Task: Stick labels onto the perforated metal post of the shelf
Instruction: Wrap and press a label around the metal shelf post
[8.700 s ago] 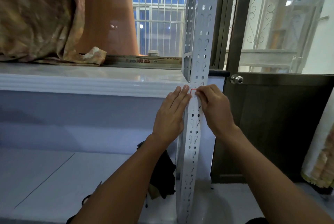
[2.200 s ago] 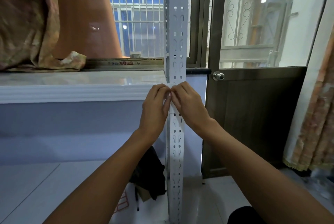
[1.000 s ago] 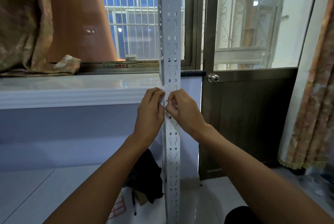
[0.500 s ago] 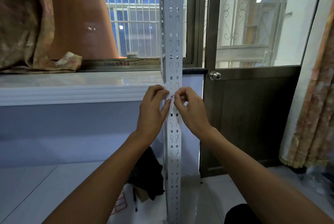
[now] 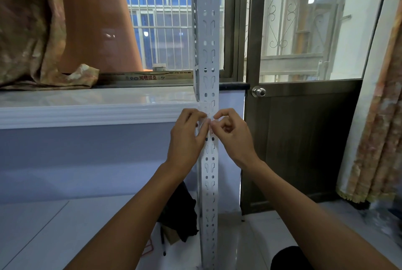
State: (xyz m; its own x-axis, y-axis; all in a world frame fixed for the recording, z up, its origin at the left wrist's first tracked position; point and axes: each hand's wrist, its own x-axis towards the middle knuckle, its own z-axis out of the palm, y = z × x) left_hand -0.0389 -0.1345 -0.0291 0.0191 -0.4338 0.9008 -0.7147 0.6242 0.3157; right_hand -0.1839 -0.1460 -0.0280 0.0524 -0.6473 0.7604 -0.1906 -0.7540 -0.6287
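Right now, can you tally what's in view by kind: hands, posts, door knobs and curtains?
Hands: 2, left hand and right hand, both pinching a small label at the post
Posts: 1, the post
Door knobs: 1, the knob
Curtains: 2, left curtain and right curtain
Total: 6

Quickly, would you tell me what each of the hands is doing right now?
Left hand: fingers curled, pinching a small label against the perforated post.
Right hand: pinching the same label.

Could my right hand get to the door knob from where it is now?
Probably yes. The door knob sits up and right of the right hand, with nothing between them, though that hand is pinching something small at the post.
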